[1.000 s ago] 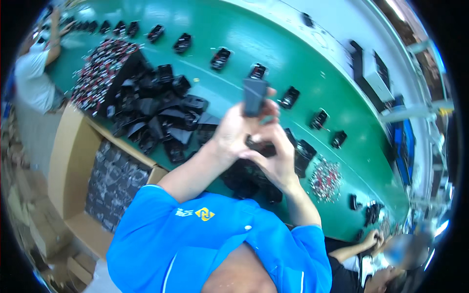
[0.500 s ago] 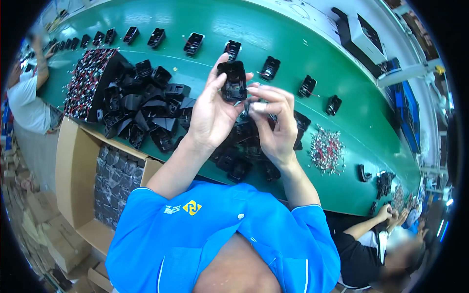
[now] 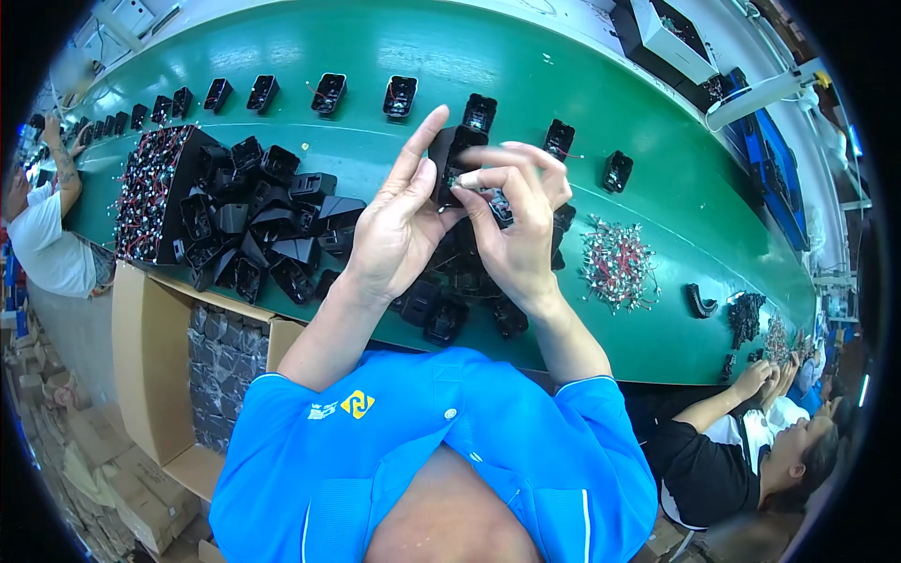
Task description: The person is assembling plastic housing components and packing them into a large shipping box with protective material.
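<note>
My left hand (image 3: pixel 394 225) is wrapped round a black plastic housing (image 3: pixel 445 150), gripping it by its sides. The housing is tilted, its hollow side toward my right hand (image 3: pixel 518 230). Thumb and index finger of my right hand are pinched together at the housing's opening. What they hold is too small and partly hidden to name, and the upper fingers are motion-blurred. Beneath both hands lie more black housings (image 3: pixel 441 319), partly covered by my wrists. Right of them is a loose heap of small wired parts (image 3: pixel 619 267) with red leads.
On the green table (image 3: pixel 375 52), a row of housings (image 3: pixel 401 97) runs along the far side. At left are a pile of housings (image 3: pixel 296 251), a container of wired parts (image 3: pixel 150 188) and a cardboard box (image 3: pixel 145 347). People sit at both ends; a blue-edged screen (image 3: pixel 765 159) stands right.
The housing has tipped, its hollow side turning toward my right hand. My right fingers have come up from its lower end to its opening. The whole view has shifted slightly.
</note>
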Demonstrator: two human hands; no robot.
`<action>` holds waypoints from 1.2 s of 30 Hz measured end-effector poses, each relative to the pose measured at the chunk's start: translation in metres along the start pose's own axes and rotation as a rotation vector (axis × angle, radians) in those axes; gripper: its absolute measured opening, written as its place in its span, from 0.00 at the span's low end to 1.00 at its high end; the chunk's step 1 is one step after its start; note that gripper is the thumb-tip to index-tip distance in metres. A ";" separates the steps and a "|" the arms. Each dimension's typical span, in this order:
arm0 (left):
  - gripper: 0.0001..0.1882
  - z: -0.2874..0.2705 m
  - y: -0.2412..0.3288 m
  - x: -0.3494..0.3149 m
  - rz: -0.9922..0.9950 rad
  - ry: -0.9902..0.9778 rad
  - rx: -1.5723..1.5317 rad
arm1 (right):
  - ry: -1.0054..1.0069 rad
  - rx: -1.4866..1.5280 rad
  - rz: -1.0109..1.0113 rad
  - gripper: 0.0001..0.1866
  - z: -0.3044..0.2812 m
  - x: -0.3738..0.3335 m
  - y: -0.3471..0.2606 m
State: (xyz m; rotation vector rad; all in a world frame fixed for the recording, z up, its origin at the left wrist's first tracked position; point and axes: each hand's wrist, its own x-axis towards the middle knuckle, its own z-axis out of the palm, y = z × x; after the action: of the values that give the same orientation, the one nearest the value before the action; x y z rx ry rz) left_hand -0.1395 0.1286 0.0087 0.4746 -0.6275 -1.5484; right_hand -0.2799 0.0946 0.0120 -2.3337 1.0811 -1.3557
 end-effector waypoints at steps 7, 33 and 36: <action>0.28 -0.002 0.001 0.002 -0.008 -0.018 0.051 | 0.107 0.094 0.114 0.07 0.009 -0.005 0.009; 0.30 -0.020 -0.003 0.024 0.333 -0.097 1.067 | 0.124 -0.307 -0.048 0.15 -0.035 -0.007 0.079; 0.30 -0.077 0.095 0.036 0.571 0.461 1.698 | 0.059 -0.682 0.138 0.16 -0.104 -0.004 0.159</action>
State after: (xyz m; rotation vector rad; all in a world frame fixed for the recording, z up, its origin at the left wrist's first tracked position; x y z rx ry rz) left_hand -0.0205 0.0838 0.0138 1.6416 -1.4472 -0.0169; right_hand -0.4431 0.0023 -0.0182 -2.5840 1.9259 -1.1277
